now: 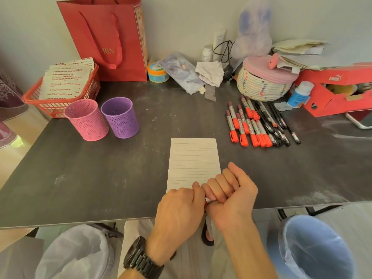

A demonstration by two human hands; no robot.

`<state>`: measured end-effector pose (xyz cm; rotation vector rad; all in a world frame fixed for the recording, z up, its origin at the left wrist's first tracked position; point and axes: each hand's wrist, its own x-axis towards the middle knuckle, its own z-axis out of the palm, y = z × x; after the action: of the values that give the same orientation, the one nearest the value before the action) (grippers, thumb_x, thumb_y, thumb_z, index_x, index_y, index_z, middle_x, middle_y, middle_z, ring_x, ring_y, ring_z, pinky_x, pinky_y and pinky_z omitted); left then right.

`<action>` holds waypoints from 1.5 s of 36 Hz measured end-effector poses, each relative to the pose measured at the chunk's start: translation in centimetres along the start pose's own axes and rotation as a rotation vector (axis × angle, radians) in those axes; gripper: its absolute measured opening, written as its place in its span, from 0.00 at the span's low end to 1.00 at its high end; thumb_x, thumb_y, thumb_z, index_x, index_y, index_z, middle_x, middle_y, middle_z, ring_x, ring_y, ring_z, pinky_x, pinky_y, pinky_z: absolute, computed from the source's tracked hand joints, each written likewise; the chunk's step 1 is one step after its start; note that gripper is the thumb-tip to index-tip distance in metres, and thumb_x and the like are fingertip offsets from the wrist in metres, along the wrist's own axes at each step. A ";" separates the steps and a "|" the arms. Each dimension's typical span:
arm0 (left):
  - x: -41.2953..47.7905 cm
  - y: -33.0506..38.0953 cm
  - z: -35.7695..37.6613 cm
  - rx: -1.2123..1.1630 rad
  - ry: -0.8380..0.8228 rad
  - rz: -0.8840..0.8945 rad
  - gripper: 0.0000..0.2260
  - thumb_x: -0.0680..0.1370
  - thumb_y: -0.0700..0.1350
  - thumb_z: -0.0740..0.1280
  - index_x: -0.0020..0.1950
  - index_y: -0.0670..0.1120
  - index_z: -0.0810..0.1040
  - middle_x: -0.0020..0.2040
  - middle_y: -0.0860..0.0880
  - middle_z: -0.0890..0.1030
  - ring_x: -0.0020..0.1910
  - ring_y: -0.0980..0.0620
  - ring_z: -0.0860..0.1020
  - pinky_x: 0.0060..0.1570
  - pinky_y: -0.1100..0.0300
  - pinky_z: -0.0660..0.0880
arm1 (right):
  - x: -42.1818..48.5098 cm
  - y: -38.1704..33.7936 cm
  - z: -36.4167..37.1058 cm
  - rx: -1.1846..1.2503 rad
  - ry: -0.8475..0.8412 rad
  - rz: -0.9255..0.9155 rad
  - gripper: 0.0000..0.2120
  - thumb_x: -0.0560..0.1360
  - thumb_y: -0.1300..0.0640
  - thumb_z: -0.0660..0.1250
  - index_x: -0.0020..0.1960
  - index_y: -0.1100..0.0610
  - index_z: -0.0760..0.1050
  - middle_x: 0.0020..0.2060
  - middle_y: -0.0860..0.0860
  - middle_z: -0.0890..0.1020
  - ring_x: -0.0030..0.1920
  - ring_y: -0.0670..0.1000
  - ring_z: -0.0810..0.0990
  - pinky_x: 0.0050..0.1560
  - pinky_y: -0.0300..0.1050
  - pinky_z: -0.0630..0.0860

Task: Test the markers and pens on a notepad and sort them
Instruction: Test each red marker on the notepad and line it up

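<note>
Red marker (205, 204) enclosed by both grips (179, 208) (231, 196)

I get one view only, from the head camera. It sits above the near edge of the worktop (80, 178), facing forward and down. The left hand (179, 208) and right hand (231, 194) are close under the lens; the wall (181, 27) behind the worktop closes the top.

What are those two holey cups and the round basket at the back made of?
Pink cup and purple cup: probably moulded plastic with a matt finish, their walls pierced by even rows of holes. Basket: looks like coiled cotton rope, soft and matt, with stacked rings and coloured stitches.
</note>
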<state>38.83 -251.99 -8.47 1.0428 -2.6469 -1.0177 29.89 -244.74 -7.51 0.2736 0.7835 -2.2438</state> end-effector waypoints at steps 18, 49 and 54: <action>2.3 -3.6 -5.1 -0.439 0.150 -0.027 0.32 0.76 0.73 0.51 0.33 0.44 0.67 0.26 0.49 0.72 0.26 0.57 0.69 0.35 0.55 0.70 | 4.6 -6.9 -3.3 0.030 -0.225 0.018 0.23 0.80 0.45 0.62 0.28 0.51 0.63 0.22 0.45 0.63 0.23 0.45 0.61 0.30 0.40 0.64; 8.8 -7.2 -0.5 0.206 0.156 0.252 0.29 0.79 0.65 0.57 0.77 0.55 0.57 0.77 0.54 0.64 0.75 0.58 0.62 0.73 0.62 0.43 | 4.6 -1.9 -4.2 -1.473 -0.182 -0.700 0.10 0.79 0.48 0.65 0.59 0.39 0.77 0.57 0.35 0.80 0.62 0.37 0.77 0.62 0.29 0.69; 8.4 -7.0 -0.6 0.217 0.163 0.263 0.28 0.80 0.63 0.57 0.77 0.53 0.58 0.77 0.52 0.66 0.75 0.55 0.64 0.75 0.60 0.45 | 5.6 -3.1 -5.2 -1.889 -0.263 -0.614 0.14 0.80 0.48 0.66 0.66 0.39 0.74 0.67 0.35 0.71 0.72 0.42 0.65 0.73 0.45 0.64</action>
<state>36.58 -261.46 -13.50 0.7468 -2.7073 -0.5797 23.53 -243.07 -12.51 -1.2148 2.5106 -0.9938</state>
